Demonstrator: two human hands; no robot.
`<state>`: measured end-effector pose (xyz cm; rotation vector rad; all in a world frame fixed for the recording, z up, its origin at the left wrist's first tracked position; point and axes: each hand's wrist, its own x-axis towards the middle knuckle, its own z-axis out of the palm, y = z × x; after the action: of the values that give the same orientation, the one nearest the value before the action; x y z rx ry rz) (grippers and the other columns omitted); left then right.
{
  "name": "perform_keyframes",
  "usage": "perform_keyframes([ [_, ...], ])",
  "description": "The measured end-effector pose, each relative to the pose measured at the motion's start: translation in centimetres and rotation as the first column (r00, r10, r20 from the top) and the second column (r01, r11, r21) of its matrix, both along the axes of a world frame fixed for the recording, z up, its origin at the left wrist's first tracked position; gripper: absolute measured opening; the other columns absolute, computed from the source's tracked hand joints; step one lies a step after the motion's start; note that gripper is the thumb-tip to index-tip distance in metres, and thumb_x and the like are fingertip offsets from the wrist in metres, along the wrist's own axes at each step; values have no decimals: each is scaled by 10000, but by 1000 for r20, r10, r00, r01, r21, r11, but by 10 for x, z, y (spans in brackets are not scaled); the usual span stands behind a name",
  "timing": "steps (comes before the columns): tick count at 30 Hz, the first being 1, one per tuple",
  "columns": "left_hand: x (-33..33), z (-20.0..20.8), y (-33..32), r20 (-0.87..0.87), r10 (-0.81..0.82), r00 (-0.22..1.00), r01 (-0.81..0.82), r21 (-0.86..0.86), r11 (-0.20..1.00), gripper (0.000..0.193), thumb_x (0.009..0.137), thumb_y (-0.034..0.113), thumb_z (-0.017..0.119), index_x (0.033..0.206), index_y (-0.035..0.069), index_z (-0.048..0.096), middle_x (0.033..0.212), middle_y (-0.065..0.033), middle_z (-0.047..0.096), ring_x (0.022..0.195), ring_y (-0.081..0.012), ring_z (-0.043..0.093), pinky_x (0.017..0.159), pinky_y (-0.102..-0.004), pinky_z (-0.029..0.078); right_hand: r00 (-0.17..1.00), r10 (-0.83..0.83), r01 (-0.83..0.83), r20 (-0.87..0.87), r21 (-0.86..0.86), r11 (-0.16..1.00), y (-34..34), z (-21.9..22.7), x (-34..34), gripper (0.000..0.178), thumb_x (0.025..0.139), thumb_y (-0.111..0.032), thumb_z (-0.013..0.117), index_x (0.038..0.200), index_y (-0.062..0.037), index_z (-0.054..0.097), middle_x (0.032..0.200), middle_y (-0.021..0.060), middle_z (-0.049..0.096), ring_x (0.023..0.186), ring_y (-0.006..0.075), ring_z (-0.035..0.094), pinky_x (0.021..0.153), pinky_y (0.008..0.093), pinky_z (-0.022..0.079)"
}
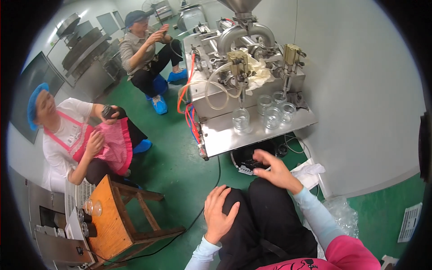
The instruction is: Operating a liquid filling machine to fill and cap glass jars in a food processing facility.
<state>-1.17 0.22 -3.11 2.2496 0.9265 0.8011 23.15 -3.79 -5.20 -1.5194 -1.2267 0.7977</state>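
My left hand (pixel 219 213) lies on my left knee with its fingers spread, holding nothing. My right hand (pixel 276 171) is raised above my right knee, thumb and fingers apart, with nothing in it. Ahead of it is a steel filling machine (pixel 209 96) with two nozzles. Under the left nozzle (pixel 242 92) stands a clear glass jar (pixel 240 120) on the steel shelf (pixel 225 140). Several more glass jars (pixel 272 118) stand together to its right, one beneath the right nozzle (pixel 285 85). Below the shelf, near my right hand, is a dark round tub (pixel 238 157).
A wooden stool (pixel 108 216) with jars stands at left. Two people sit beyond it; the nearer person (pixel 81 135) holds a dark jar (pixel 108 112). A black cable (pixel 219 171) crosses the green floor. Clear plastic bags (pixel 339 213) lie at right, beside the wall.
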Motion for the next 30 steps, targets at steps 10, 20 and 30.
perform_keyframes([
  [10,-24,-47,96,326,426,844,-204,-539,817,284,909,73,592,1173,-34,594,1221,-130,600,1126,-202,565,980,-313,428,907,-404,407,120,-1,914,145,-77,56,1021,655,-229,834,1439,52,243,1453,258,354,1339,363,377,1110,375,302],
  [20,2,-115,241,226,386,894,21,-882,470,555,908,110,623,1374,-57,373,1165,-134,613,1030,-192,600,902,-311,469,866,-404,427,296,-18,904,170,-74,53,952,607,-237,856,1368,40,356,1271,237,539,1165,339,549,988,389,429],
  [30,17,-128,258,310,165,936,236,-903,360,588,834,-69,561,1384,-45,354,1128,-134,602,1015,-205,608,864,-329,485,897,-405,414,175,-16,910,159,-69,51,908,625,-240,840,1369,-14,372,1281,208,530,1193,329,526,1015,375,406],
])
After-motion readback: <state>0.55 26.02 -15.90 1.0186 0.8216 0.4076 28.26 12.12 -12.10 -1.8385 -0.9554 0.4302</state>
